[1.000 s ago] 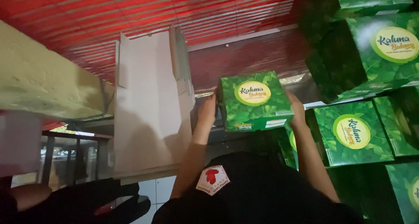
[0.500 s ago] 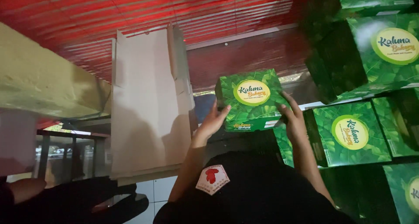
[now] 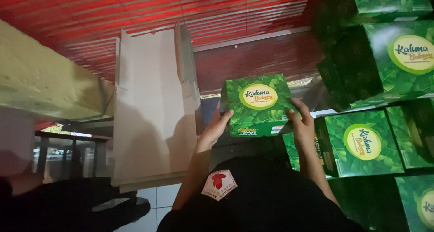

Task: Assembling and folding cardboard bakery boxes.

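I hold a green carton (image 3: 257,103) with a leaf print and a round yellow-rimmed label up in front of me with both hands. My left hand (image 3: 217,126) cups its lower left corner, fingers spread. My right hand (image 3: 302,126) grips its lower right edge. Both forearms rise from the bottom of the view on either side of a black cap (image 3: 253,200) with a red and white patch (image 3: 219,183).
Several matching green cartons (image 3: 361,144) are stacked at the right, up to the top corner (image 3: 407,51). A flat white cardboard sheet (image 3: 149,119) stands at the left of the carton. A red corrugated roof (image 3: 217,15) and a beige beam (image 3: 40,78) are overhead.
Both hands have slid from the carton's sides down to its lower corners. The carton has stayed at about the same spot.
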